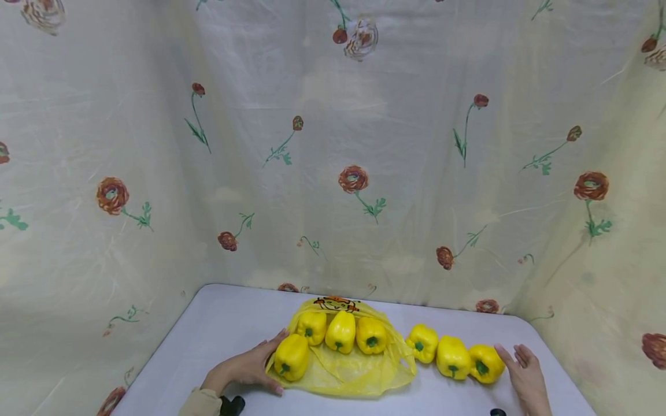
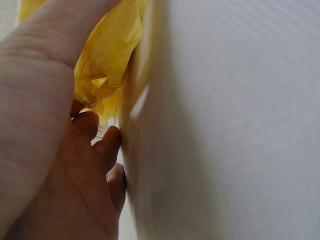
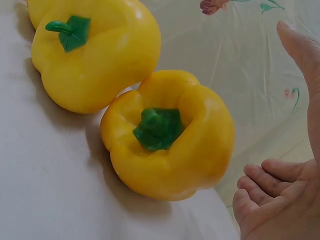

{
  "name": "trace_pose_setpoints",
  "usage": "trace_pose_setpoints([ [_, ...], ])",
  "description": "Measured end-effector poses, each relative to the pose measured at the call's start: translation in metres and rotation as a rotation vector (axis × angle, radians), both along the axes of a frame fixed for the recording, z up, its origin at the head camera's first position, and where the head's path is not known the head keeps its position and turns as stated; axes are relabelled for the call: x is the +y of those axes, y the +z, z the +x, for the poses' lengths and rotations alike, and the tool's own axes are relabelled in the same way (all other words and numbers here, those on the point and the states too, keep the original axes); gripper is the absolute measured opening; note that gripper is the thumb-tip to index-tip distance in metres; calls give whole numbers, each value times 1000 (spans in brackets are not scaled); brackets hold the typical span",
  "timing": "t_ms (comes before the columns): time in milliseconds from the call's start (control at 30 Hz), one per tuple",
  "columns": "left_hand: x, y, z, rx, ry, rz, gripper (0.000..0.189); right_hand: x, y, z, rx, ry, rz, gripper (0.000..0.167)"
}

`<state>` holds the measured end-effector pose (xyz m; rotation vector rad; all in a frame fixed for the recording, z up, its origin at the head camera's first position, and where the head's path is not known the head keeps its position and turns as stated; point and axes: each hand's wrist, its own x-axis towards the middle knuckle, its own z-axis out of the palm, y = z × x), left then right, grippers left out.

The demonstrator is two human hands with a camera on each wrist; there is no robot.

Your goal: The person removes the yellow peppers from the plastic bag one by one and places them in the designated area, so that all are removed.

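A yellow plastic bag (image 1: 359,372) lies on the table with several yellow bell peppers on it or in its mouth. At its left edge my left hand (image 1: 252,365) is spread beside the nearest pepper (image 1: 291,357), thumb in front and fingers behind. The left wrist view shows loosely bent fingers (image 2: 107,147) by the crumpled bag (image 2: 112,50); any contact with the pepper is hidden there. To the right of the bag, three more peppers stand in a row. My right hand (image 1: 528,378) is held with fingers apart beside the rightmost pepper (image 3: 170,137), holding nothing.
The white table (image 1: 229,312) reaches back to a flowered curtain (image 1: 406,219), which also hangs along both sides. The middle pepper (image 1: 454,358) of the right row stands close to its neighbours, and the row's left pepper (image 1: 422,343) is near the bag's edge.
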<state>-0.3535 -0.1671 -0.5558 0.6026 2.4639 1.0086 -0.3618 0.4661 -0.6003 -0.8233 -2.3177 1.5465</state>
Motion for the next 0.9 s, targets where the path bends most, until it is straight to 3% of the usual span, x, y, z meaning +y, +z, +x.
trace_pose_setpoints([
  [200,0,-1,-1,-4,6,-9,122,3,-8,-11,7,4,3,116],
  [600,0,-4,-2,-6,15,-9,123,-16,26,-1,88,59,-16,112],
  [833,0,-3,-2,-7,6,-3,122,-20,23,-9,143,133,-17,108],
  [900,0,-2,-1,-8,3,0,121,-30,32,-4,165,161,-18,108],
])
